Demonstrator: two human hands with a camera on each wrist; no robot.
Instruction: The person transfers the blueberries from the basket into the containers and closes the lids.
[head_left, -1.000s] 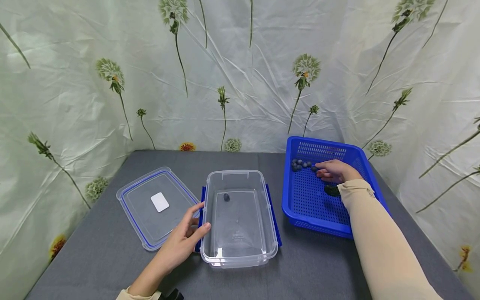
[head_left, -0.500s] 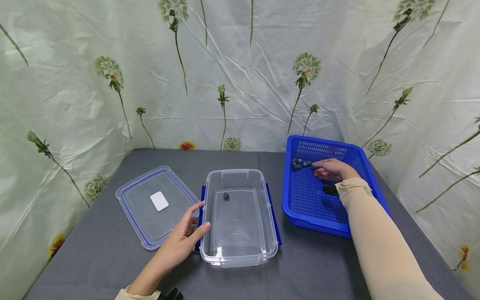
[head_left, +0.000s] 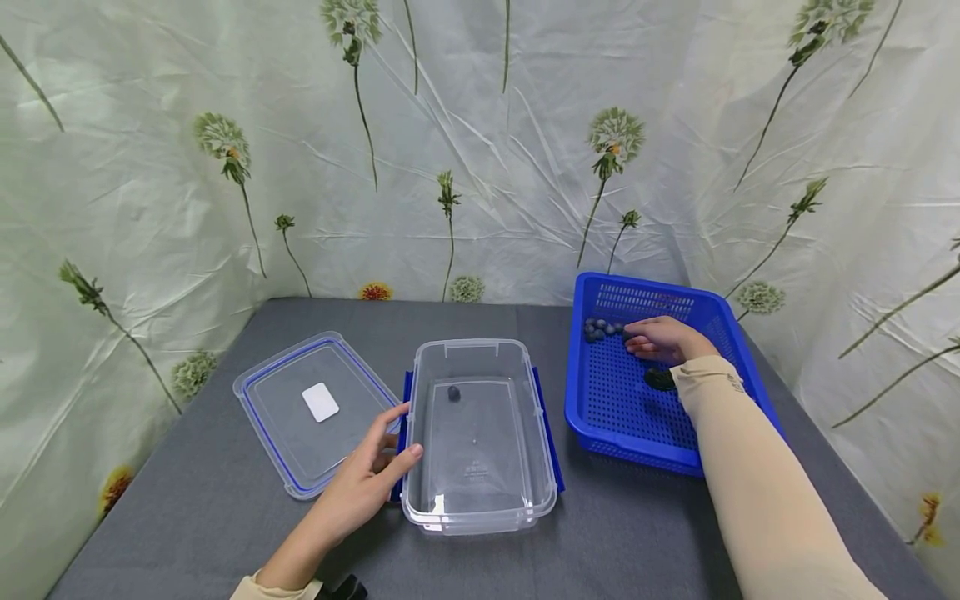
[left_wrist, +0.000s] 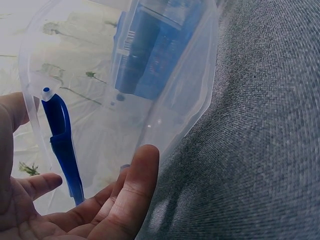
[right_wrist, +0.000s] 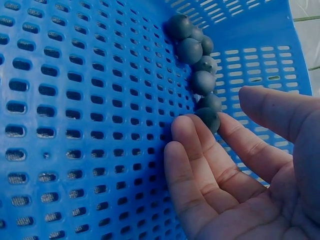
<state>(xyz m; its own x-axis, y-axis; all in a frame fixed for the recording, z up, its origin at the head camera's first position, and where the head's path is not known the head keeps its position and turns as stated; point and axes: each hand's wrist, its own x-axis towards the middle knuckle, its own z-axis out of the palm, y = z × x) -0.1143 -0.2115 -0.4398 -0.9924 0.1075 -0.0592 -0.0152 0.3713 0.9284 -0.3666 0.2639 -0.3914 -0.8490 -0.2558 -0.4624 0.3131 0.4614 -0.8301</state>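
Observation:
My left hand [head_left: 365, 473] holds the left side of a clear plastic food container [head_left: 480, 517], with a thumb and forefinger at its rim beside a blue latch [left_wrist: 61, 132]. One blueberry [head_left: 453, 393] lies inside it. On the right, my right hand [head_left: 663, 340] reaches into a blue perforated basket [head_left: 628, 443]. Its index and middle fingertips touch the nearest blueberry [right_wrist: 208, 120] of a row, while the thumb [right_wrist: 265, 105] stands apart from it. Several more blueberries [right_wrist: 204, 81] line the basket's wall, clustered in its far left corner.
A clear lid [head_left: 288, 421] with a blue seal and white label lies left of the container. A dark object [head_left: 660, 380] shows under the right wrist. The grey cloth-covered table [head_left: 600, 533] ends at a flower-print curtain [head_left: 495, 217] behind.
My right hand has shifted slightly left toward the blueberry cluster, then stays there. The left hand and container keep their place.

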